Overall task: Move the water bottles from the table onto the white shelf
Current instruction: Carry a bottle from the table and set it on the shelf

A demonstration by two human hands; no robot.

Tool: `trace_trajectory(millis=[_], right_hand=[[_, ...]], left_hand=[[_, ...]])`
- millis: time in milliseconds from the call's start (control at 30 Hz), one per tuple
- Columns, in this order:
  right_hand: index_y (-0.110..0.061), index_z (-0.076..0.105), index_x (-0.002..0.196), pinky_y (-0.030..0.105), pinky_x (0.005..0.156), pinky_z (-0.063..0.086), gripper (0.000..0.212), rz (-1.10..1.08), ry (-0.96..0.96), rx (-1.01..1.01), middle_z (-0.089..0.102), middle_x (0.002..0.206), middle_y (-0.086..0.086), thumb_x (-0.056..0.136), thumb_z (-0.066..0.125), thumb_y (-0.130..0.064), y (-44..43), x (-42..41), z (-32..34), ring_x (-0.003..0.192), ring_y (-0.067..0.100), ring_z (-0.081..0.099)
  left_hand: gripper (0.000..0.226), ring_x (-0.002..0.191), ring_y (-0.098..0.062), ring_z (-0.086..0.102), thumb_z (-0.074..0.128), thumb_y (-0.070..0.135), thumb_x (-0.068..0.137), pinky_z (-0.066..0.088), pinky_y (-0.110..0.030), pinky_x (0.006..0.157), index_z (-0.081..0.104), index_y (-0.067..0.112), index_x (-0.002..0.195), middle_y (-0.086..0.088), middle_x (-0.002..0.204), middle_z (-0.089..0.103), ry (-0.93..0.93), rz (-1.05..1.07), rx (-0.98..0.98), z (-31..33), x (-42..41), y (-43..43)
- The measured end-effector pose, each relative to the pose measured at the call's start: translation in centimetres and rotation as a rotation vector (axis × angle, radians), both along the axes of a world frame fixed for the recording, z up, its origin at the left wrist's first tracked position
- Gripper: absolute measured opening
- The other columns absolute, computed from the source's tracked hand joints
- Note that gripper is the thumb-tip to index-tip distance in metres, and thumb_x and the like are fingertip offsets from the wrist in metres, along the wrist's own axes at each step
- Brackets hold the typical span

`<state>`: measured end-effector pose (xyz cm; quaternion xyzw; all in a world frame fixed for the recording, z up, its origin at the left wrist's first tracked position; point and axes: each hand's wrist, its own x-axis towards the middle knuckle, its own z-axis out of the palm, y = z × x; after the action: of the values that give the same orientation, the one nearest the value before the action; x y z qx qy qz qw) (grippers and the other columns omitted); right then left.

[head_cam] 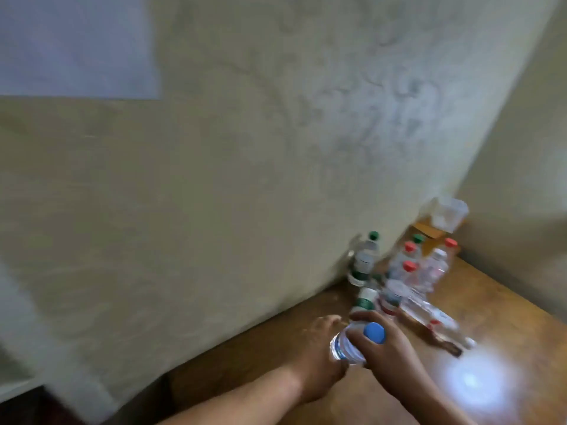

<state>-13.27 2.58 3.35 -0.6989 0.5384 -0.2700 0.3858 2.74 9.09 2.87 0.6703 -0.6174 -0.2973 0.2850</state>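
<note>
A clear water bottle with a blue cap [349, 345] is held between both hands above the wooden table [491, 317]. My left hand [319, 351] wraps round its body from the left. My right hand [383, 342] grips its neck just under the cap. Behind them several more bottles cluster near the wall: a green-capped bottle [365, 259] stands upright, three red-capped bottles [408, 265] stand together, and one clear bottle [429, 314] lies on its side. The white shelf is not in view. The picture is blurred.
A pale patterned wall [245, 179] runs along the table's left side and meets another wall at the far right corner. A clear plastic container [448, 213] sits on a cardboard box [426, 231] in that corner. A bright glare spot [472, 381] shows on the tabletop.
</note>
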Motion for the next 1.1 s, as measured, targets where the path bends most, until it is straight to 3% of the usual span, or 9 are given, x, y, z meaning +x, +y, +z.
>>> trace_trajectory(millis=[100, 267, 400, 567, 667, 800, 933, 1000, 1100], right_hand=[[-0.043, 0.076, 0.108, 0.052, 0.085, 0.062, 0.038, 0.112, 0.030, -0.119, 0.077, 0.097, -0.002, 0.072, 0.075, -0.054, 5.3, 7.8, 4.5, 0.091, 0.019, 0.075], [-0.051, 0.075, 0.099, 0.045, 0.083, 0.055, 0.019, 0.309, -0.005, -0.205, 0.073, 0.101, -0.003, 0.084, 0.085, -0.048, 16.8, 20.6, 12.2, 0.091, 0.012, 0.071], [-0.054, 0.072, 0.100, 0.041, 0.082, 0.053, 0.034, 0.522, -0.026, -0.205, 0.076, 0.099, -0.009, 0.068, 0.077, -0.066, 24.6, 27.9, 14.9, 0.095, 0.008, 0.070], [-0.053, 0.066, 0.124, 0.024, 0.078, 0.059, 0.062, 0.797, -0.056, -0.231, 0.075, 0.113, -0.023, 0.065, 0.080, -0.068, 30.5, 35.9, 14.0, 0.093, -0.004, 0.073], [-0.051, 0.054, 0.134, 0.024, 0.085, 0.059, 0.054, 0.971, -0.078, -0.219, 0.072, 0.123, -0.024, 0.089, 0.080, -0.041, 32.6, 41.5, 12.8, 0.108, -0.007, 0.070], [-0.045, 0.043, 0.148, 0.028, 0.101, 0.050, 0.069, 1.070, 0.019, -0.164, 0.061, 0.141, -0.019, 0.097, 0.073, -0.010, 33.0, 49.9, 9.0, 0.129, 0.006, 0.062], [-0.026, 0.037, 0.160, 0.037, 0.105, 0.049, 0.081, 1.039, 0.103, -0.029, 0.053, 0.146, -0.007, 0.093, 0.082, -0.019, 34.8, 56.9, 4.4, 0.131, 0.018, 0.057], [-0.026, 0.046, 0.149, 0.034, 0.099, 0.051, 0.070, 1.023, 0.083, 0.044, 0.059, 0.136, -0.008, 0.092, 0.083, -0.012, 36.2, 59.5, 2.5, 0.120, 0.016, 0.061], [-0.018, 0.060, 0.116, 0.021, 0.075, 0.056, 0.019, 1.026, -0.006, 0.091, 0.067, 0.104, -0.002, 0.104, 0.065, -0.004, 38.4, 62.1, 0.6, 0.098, 0.020, 0.067]], left_hand=[[0.051, 0.117, -0.002, 0.068, 0.067, 0.058, 0.081, 0.058, -0.037, 0.101, 0.055, 0.056, 0.130, 0.020, 0.130, 0.069, 0.044, 0.118, -0.142, 1.7, 6.6, 4.8], [0.087, 0.128, -0.024, 0.064, 0.050, 0.076, 0.068, 0.051, -0.042, 0.110, 0.057, 0.024, 0.137, -0.003, 0.136, 0.066, 0.068, 0.268, -0.242, 4.6, 18.2, 14.9], [0.064, 0.134, -0.021, 0.060, 0.084, 0.034, 0.084, 0.050, -0.039, 0.112, 0.057, 0.028, 0.142, -0.001, 0.143, 0.062, 0.061, 0.382, -0.301, 6.3, 25.9, 25.5], [0.055, 0.114, -0.007, 0.066, 0.079, 0.048, 0.082, 0.057, -0.037, 0.097, 0.056, 0.042, 0.131, 0.017, 0.126, 0.063, -0.032, 0.546, -0.298, 6.8, 34.3, 35.7], [0.057, 0.111, -0.009, 0.067, 0.084, 0.039, 0.079, 0.056, -0.035, 0.096, 0.057, 0.038, 0.129, 0.013, 0.124, 0.067, -0.010, 0.722, -0.377, 8.2, 38.0, 40.4], [0.024, 0.087, -0.013, 0.070, 0.081, 0.016, 0.084, 0.057, -0.026, 0.075, 0.066, 0.029, 0.096, -0.001, 0.096, 0.076, 0.049, 0.977, -0.484, 8.3, 42.9, 43.1], [0.039, 0.088, -0.011, 0.072, 0.081, 0.047, 0.072, 0.063, -0.044, 0.080, 0.060, 0.035, 0.103, 0.010, 0.095, 0.073, 0.158, 1.216, -0.509, 5.8, 47.1, 43.6], [0.043, 0.085, -0.006, 0.070, 0.082, 0.049, 0.072, 0.062, -0.036, 0.076, 0.059, 0.036, 0.106, 0.012, 0.092, 0.071, 0.145, 1.270, -0.514, 4.8, 48.4, 43.6], [0.038, 0.079, -0.006, 0.070, 0.083, 0.043, 0.075, 0.057, -0.026, 0.069, 0.058, 0.035, 0.102, 0.010, 0.086, 0.070, 0.141, 1.310, -0.510, 3.5, 49.7, 43.6]])
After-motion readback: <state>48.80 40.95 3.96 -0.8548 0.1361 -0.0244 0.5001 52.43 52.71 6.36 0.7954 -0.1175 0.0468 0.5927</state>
